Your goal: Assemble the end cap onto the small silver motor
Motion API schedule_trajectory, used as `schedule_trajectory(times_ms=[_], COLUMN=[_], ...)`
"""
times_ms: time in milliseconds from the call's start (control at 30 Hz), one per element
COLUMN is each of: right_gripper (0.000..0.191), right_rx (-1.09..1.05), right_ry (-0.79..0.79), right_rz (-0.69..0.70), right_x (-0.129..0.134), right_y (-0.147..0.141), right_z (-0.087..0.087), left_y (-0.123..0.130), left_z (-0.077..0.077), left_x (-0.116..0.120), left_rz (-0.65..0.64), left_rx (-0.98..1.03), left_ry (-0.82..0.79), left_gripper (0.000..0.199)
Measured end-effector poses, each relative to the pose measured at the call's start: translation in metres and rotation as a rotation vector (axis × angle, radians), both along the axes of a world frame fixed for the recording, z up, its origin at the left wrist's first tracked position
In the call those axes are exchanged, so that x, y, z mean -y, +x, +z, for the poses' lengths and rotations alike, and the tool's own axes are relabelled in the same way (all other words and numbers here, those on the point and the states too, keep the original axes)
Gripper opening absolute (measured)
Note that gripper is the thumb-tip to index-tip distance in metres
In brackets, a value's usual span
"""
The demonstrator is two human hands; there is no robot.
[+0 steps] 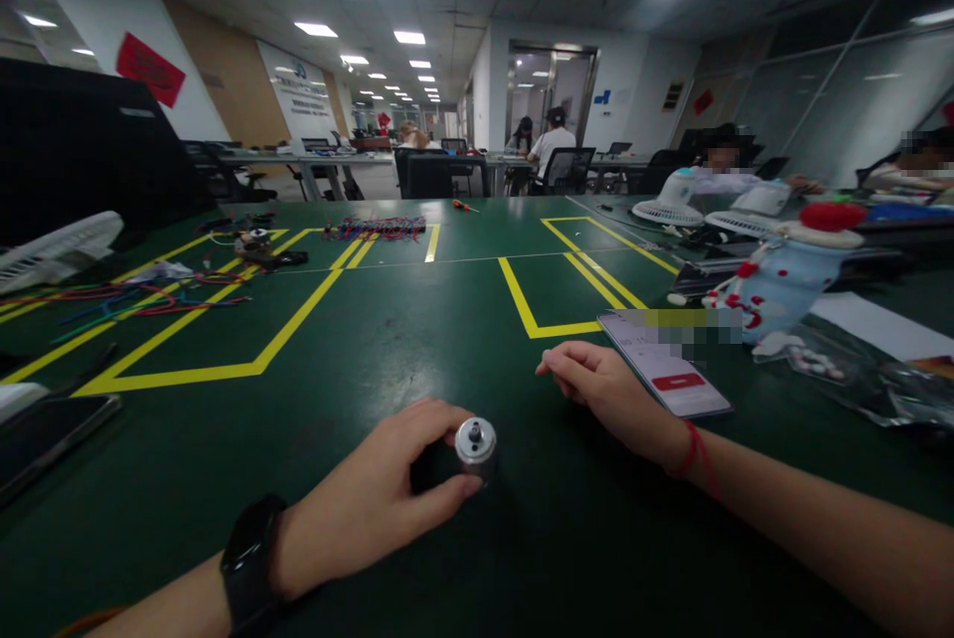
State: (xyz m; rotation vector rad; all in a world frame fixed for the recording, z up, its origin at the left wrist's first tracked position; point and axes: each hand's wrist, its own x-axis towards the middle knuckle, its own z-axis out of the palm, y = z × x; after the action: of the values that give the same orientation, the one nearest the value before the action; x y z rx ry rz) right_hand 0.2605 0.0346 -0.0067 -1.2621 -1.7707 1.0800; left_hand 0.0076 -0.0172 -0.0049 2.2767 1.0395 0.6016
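"What did the left hand point(380, 484) have hold of?"

"A small metal cylinder point(475, 441), gripped between the thumb on its near side and the fingers on its far side, so that hand was closed only to the cylinder's width. It stood upright above or on the table point(402, 350), a short dark shaft showing at its top; I couldn't tell whether its base touched."

"And the right hand point(596, 382)?"

"Its fingers were loosely curled, the thumb close to the index finger. The palm was hidden, so I couldn't tell whether it held anything. It was just beside a phone point(671, 370) with a red button on its screen."

"What lay around them?"

"Yellow tape point(290, 330) marked out shapes on the green surface. Loose wires point(149, 300) were on the left, and a screwdriver point(466, 208) with an orange handle lay towards the far edge. On the right, beyond the phone, stood a light blue cup point(794, 280) with a red top, near a clear plastic bag point(850, 375)."
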Motion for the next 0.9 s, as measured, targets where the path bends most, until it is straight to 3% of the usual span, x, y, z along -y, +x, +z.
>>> schedule_trajectory(times_ms=[167, 267, 400, 567, 767, 900], right_gripper=[0.016, 0.021, 0.011, 0.010, 0.008, 0.011], right_rx=[0.338, 0.252, 0.174, 0.030, 0.306, 0.377], right_ry=[0.209, 0.354, 0.440, 0.451, 0.306, 0.317], right_rz=[0.249, 0.195, 0.212, 0.139, 0.409, 0.467], right_x=[0.021, 0.037, 0.044, 0.036, 0.029, 0.029], right_y=[-0.016, -0.031, -0.043, -0.033, -0.010, -0.004], right_z=[0.015, 0.020, 0.025, 0.030, 0.011, 0.005], left_y=[-0.001, -0.001, 0.001, 0.001, -0.001, -0.002], left_z=[-0.002, -0.003, -0.002, 0.001, 0.003, 0.000], left_x=[0.000, -0.001, -0.001, -0.002, -0.002, -0.003], left_rz=[0.015, -0.002, -0.015, -0.017, -0.017, -0.006], left_rx=[0.000, 0.002, 0.005, 0.006, -0.002, -0.002], left_ry=[-0.027, -0.024, -0.004, -0.014, -0.032, -0.031], left_gripper=[0.026, 0.024, 0.024, 0.023, 0.024, 0.027])
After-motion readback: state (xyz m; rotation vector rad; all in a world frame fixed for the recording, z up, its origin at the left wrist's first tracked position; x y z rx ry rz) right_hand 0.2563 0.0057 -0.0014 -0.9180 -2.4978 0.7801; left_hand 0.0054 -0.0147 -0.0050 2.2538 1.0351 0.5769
